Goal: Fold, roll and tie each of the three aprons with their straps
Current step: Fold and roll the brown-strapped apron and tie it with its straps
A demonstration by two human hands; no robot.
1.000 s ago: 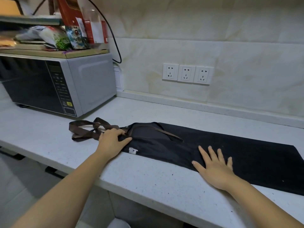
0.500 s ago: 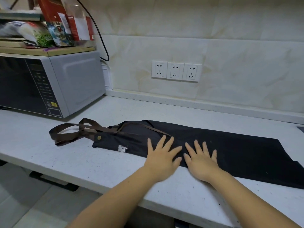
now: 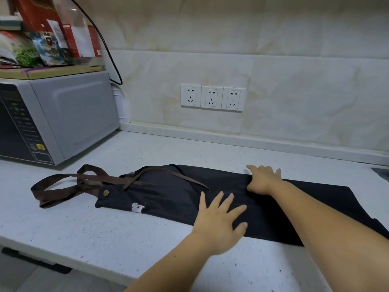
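A dark navy apron (image 3: 168, 194) lies folded into a long strip across the white counter (image 3: 105, 226). Its brown straps (image 3: 63, 186) trail off the left end, and one thin strap crosses the bib. My left hand (image 3: 219, 220) lies flat with spread fingers on the apron's near edge, about mid-length. My right hand (image 3: 263, 179) reaches over the strip to its far edge, where the fingers curl down over the cloth and the thumb tucks against it. Only this one apron is in view.
A grey microwave (image 3: 63, 116) stands at the back left with packets and boxes stacked on top. A black cable hangs beside it. Three wall sockets (image 3: 211, 98) sit above the counter's back ledge. A dark corner shows at the far right edge.
My right hand has moved from the apron's near edge across to its far edge. My left hand stays flat on the near edge. The view has shifted slightly right.
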